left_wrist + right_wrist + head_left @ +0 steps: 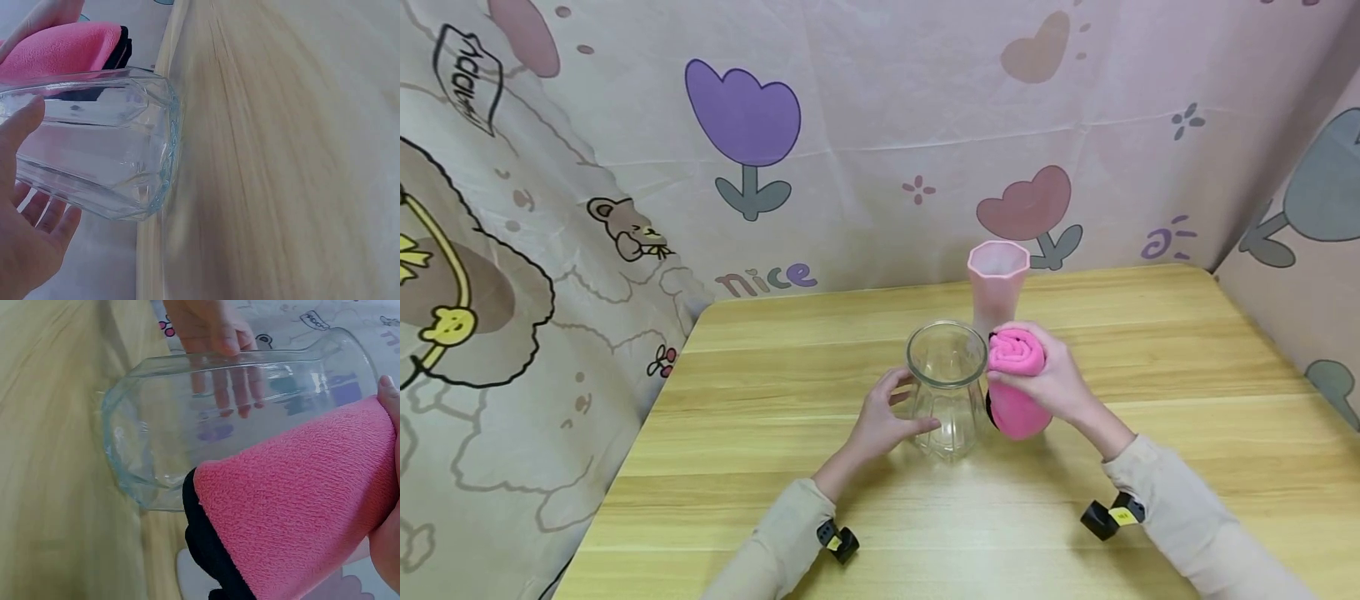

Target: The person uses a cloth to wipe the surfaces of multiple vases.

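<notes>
A clear glass vase (947, 417) with a flared round rim stands upright on the table. My left hand (883, 421) holds it from the left, thumb across the near side and fingers round the far side; in the right wrist view those fingers (237, 387) show through the glass. Just right of the vase, my right hand (1056, 375) grips a rolled pink towel (1018, 412) near its upper end. The roll is held on end, its spiral facing up. Black edging shows on the towel (281, 500) at its lower end, close against the glass.
A pink faceted vase (997, 287) stands behind the towel, its lower part hidden. The wooden table (760, 400) reaches to a printed cloth backdrop (865, 100) at the back and sides. A camera is strapped on each sleeve.
</notes>
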### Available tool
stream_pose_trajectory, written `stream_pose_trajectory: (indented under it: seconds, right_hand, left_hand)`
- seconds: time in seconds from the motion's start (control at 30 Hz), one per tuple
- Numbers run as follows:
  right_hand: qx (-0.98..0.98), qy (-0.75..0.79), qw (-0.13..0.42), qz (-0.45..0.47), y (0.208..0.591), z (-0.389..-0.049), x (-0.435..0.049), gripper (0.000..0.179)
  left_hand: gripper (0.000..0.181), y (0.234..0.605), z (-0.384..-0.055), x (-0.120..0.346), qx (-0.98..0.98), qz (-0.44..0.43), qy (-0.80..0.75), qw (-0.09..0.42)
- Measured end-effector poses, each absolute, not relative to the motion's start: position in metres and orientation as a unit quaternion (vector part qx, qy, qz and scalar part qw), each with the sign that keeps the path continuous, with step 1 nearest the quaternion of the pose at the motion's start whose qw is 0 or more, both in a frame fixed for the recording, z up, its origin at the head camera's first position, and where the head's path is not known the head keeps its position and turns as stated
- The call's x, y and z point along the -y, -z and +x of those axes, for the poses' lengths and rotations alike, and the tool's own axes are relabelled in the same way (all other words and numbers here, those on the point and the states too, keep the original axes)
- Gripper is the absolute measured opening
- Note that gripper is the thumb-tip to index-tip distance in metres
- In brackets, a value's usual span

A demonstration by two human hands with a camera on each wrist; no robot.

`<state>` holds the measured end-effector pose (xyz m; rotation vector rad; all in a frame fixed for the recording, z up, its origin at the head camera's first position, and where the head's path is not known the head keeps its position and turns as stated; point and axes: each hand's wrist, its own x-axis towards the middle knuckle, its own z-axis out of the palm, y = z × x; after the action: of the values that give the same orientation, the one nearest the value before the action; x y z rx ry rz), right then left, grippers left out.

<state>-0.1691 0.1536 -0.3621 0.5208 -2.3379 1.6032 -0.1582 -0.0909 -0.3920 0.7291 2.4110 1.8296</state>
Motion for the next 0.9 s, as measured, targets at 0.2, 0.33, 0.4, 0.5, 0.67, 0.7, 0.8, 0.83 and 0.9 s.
stream_pose_trajectory:
  seconds: [0.2,0.33,0.4,0.5,0.67,0.7,0.8,0.83,0.9]
  right_hand:
    - [0.79,-0.567,0.133,0.19,0.37,-0.172,-0.152,0.053]
    - [0.798,-0.561,0.113,0.189,0.376,-0.174,-0.151,0.052]
    - [0.805,-0.553,0.095,0.193,0.38,-0.174,-0.15,0.052]
    - [0.81,-0.546,0.07,0.204,0.387,-0.175,-0.149,0.049]
    - [0.817,-0.53,0.035,0.225,0.396,-0.177,-0.151,0.043]
    - [0.82,-0.525,0.023,0.227,0.397,-0.177,-0.152,0.042]
    - [0.834,-0.502,-0.009,0.23,0.404,-0.178,-0.157,0.044]
    - [0.839,-0.492,-0.015,0.23,0.406,-0.178,-0.158,0.045]
    - [0.85,-0.472,-0.025,0.234,0.41,-0.179,-0.16,0.049]
  left_hand:
    - [0.067,0.392,-0.158,0.09,-0.773,0.236,-0.588,0.013]
    - [0.067,0.391,-0.158,0.09,-0.776,0.232,-0.587,0.013]
    - [0.067,0.39,-0.158,0.09,-0.776,0.229,-0.587,0.014]
    - [0.067,0.39,-0.157,0.089,-0.776,0.227,-0.588,0.015]
    - [0.067,0.39,-0.157,0.089,-0.78,0.223,-0.584,0.014]
    - [0.067,0.389,-0.157,0.089,-0.781,0.222,-0.584,0.014]
    - [0.067,0.389,-0.157,0.089,-0.781,0.221,-0.585,0.013]
    - [0.067,0.39,-0.157,0.089,-0.781,0.221,-0.584,0.014]
    - [0.067,0.39,-0.157,0.089,-0.782,0.22,-0.583,0.014]
